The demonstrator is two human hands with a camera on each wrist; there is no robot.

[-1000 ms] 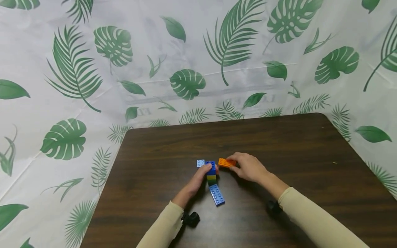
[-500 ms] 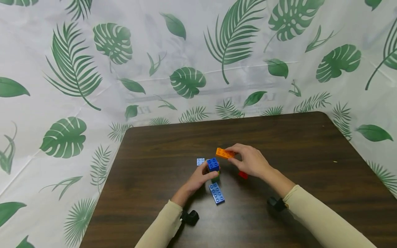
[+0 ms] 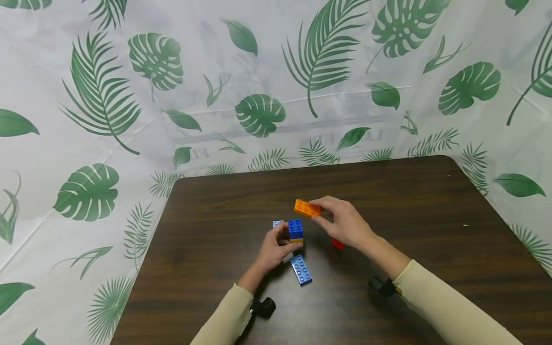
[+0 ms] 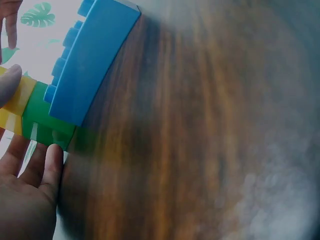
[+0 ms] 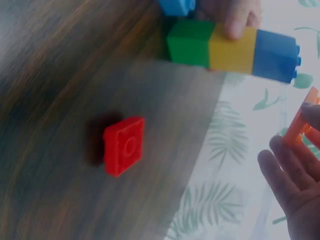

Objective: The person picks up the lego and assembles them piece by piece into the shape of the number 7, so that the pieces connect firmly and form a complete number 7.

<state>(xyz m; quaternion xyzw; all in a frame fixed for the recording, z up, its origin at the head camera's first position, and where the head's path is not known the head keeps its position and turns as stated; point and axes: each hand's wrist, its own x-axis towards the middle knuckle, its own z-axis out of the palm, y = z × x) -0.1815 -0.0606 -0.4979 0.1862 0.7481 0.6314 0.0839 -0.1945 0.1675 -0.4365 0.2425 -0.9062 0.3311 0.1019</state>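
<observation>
My left hand point(image 3: 271, 249) grips a standing stack of toy building bricks between thumb and fingers. From the bottom the stack has a green brick point(image 5: 190, 45), a yellow brick point(image 5: 230, 52) and a dark blue brick point(image 3: 295, 228) with bare studs on top. An orange brick point(image 3: 304, 208), flat and oblong, is pinched by the fingertips of my right hand point(image 3: 347, 224), raised just behind and right of the stack. On the near side of the stack lies a long light blue brick point(image 3: 301, 270), studs up.
A red brick point(image 5: 124, 146) lies on the table under my right hand, its hollow underside showing in the right wrist view. Partly behind my left fingers is a small light blue brick point(image 3: 278, 223). A leaf-patterned cloth point(image 3: 194, 96) hangs behind the dark wooden table point(image 3: 224, 201).
My right hand has raised the orange brick and brought it left towards the stack, uncovering the red brick. My left thumb has slid from the top of the dark blue brick to the stack's near side.
</observation>
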